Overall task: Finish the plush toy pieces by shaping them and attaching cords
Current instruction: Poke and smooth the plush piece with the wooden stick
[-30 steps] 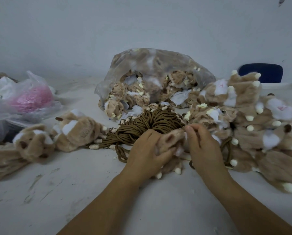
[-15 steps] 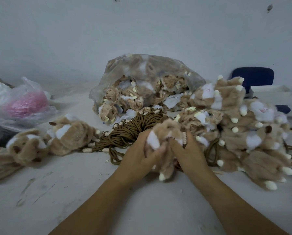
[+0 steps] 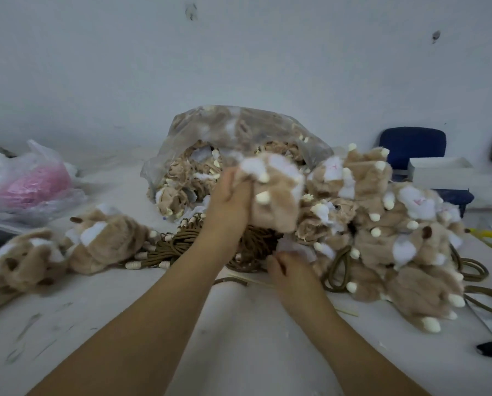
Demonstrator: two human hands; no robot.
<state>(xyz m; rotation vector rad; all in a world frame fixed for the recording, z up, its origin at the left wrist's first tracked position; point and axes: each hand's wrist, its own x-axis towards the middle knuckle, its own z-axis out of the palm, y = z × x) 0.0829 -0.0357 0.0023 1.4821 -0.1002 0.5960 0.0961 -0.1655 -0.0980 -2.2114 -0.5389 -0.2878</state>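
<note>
The left hand [image 3: 230,204] grips a plush toy [image 3: 279,201], held up over the brown cords [image 3: 182,247] on the table [image 3: 239,338]. The right hand [image 3: 292,274] is low by the cords; I cannot tell what it holds. Some in the pile of toys [image 3: 396,224] have cords, but the bag [image 3: 239,132] looks full, so I think lots is left.

A scuffed white wall [image 3: 239,52] rises behind a blue chair [image 3: 412,145] at right.

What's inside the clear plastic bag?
Tan-and-white plush pieces with cream tips; the clear plastic bag's lower right is covered by the tan plush toy in the left hand.
</note>
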